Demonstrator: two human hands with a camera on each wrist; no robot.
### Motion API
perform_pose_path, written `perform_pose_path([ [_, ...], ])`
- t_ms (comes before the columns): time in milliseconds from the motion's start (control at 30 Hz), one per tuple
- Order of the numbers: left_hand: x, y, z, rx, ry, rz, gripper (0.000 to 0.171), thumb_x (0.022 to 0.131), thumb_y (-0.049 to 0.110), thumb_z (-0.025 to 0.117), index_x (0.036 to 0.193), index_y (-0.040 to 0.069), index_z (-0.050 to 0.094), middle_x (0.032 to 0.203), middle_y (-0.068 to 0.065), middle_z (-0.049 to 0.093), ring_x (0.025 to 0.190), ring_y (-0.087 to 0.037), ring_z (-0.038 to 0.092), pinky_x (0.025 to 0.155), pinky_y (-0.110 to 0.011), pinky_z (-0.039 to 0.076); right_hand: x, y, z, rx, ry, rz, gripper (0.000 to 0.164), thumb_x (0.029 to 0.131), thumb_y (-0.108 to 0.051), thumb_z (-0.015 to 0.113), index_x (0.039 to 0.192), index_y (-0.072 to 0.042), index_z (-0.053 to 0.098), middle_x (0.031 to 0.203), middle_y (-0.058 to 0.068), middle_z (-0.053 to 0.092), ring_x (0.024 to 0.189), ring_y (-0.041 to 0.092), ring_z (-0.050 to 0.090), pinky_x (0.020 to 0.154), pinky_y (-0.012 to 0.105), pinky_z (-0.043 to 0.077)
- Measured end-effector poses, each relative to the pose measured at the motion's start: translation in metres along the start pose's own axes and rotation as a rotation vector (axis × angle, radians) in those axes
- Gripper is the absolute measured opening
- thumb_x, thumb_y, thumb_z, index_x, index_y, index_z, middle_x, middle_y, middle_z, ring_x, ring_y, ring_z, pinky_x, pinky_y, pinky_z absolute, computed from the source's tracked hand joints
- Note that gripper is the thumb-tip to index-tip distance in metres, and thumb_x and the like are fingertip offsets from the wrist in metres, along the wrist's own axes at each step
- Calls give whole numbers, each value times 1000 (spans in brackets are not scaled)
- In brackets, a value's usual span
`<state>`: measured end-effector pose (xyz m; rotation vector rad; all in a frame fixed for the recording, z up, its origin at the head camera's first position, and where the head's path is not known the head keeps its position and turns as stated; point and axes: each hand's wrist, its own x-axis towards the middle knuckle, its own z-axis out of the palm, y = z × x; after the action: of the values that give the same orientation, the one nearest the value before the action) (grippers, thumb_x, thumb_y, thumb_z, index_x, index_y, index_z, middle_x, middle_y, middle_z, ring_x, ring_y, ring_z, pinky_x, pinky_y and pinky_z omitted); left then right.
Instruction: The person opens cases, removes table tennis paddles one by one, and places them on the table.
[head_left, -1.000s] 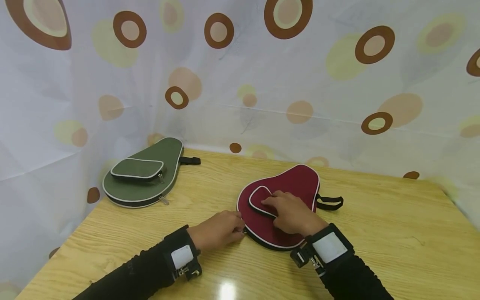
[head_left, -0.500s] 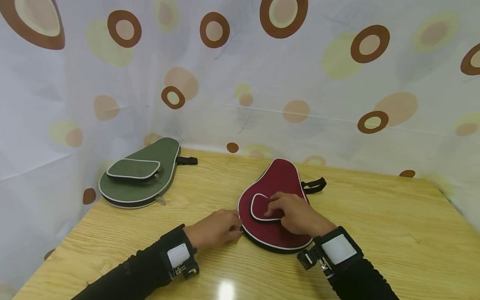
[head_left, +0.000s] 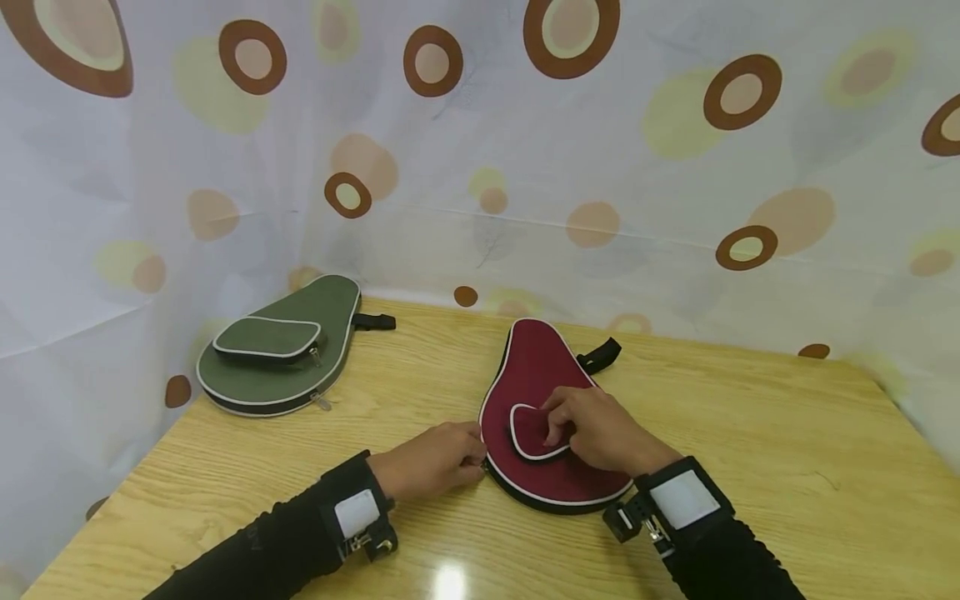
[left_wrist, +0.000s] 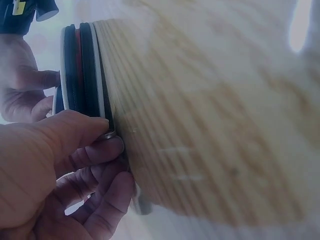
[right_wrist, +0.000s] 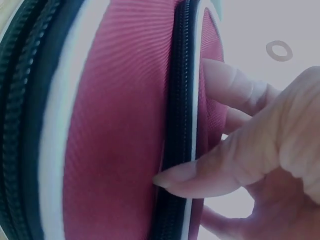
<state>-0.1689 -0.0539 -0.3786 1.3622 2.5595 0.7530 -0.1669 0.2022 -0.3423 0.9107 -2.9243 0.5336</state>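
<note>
A dark red, paddle-shaped table tennis bat case [head_left: 528, 358] with white piping lies on the table, its narrow end pointing away. My left hand [head_left: 438, 458] is at its left edge; in the left wrist view thumb and index finger pinch the small metal zipper pull [left_wrist: 108, 134]. Behind that pull the black zipper bands stand apart, with a red strip [left_wrist: 78, 65] between them. My right hand [head_left: 600, 429] grips the raised pocket [head_left: 528, 429] on top of the case. Its thumb lies against the pocket's black zipper [right_wrist: 182, 100], fingers on the pocket's upper face.
A green bat case [head_left: 337, 300] of the same shape lies at the back left, with its pocket [head_left: 270, 337] and black strap [head_left: 375, 321]. The red case's black strap loop [head_left: 600, 356] sticks out to the right. A patterned curtain [head_left: 450, 167] borders the wooden table [head_left: 750, 467].
The red case has turned counterclockwise, its narrow end swinging from right to left. My right hand has shifted slightly right, still on the pocket; my left hand stays nearly in place at the zipper.
</note>
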Motion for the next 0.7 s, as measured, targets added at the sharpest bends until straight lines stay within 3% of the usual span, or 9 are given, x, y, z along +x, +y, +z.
perform_pose_path([
  [233, -2, 1, -1, -7, -7, 8, 41, 92, 3, 69, 62, 13, 43, 76, 7, 40, 69, -2, 36, 62, -17, 32, -1, 1, 2, 23, 31, -73, 50, 69, 28, 50, 69, -18, 69, 92, -4, 64, 85, 15, 61, 69, 30, 50],
  [367, -3, 3, -2, -13, -6, 11, 41, 91, 2, 69, 61, 12, 43, 75, 7, 38, 68, -1, 35, 60, -17, 31, -4, -6, 7, 14, 34, -52, 45, 66, 27, 53, 81, -15, 60, 89, -5, 58, 79, 13, 52, 70, 32, 44],
  [467, -4, 5, -1, -20, -8, 10, 40, 92, 2, 68, 61, 12, 45, 74, 7, 38, 67, -1, 34, 59, -17, 31, -7, -20, 9, 38, -3, 80, 47, 68, 18, 61, 107, -9, 59, 108, 5, 61, 101, 26, 57, 85, 49, 46],
  [567, -4, 4, 0, -22, -11, 3, 39, 92, 2, 68, 61, 11, 45, 74, 7, 38, 66, -1, 34, 59, -16, 31, -8, -39, 7, 89, -75, 263, 63, 83, -9, 74, 140, -5, 48, 139, 21, 50, 132, 50, 39, 96, 73, 36],
  [633, -2, 4, 0, -19, -11, -3, 38, 91, 2, 68, 61, 12, 46, 74, 7, 39, 67, -1, 35, 59, -16, 31, -5, -52, 6, 67, -96, 368, 77, 88, -34, 76, 150, -5, 42, 149, 26, 41, 136, 59, 29, 94, 82, 30],
  [700, -2, 3, 0, -15, -10, -11, 38, 91, 2, 68, 62, 12, 48, 74, 7, 39, 67, -2, 36, 59, -16, 32, 1, -62, 8, -19, -82, 429, 84, 87, -51, 75, 150, -6, 44, 147, 28, 43, 131, 60, 36, 89, 82, 35],
])
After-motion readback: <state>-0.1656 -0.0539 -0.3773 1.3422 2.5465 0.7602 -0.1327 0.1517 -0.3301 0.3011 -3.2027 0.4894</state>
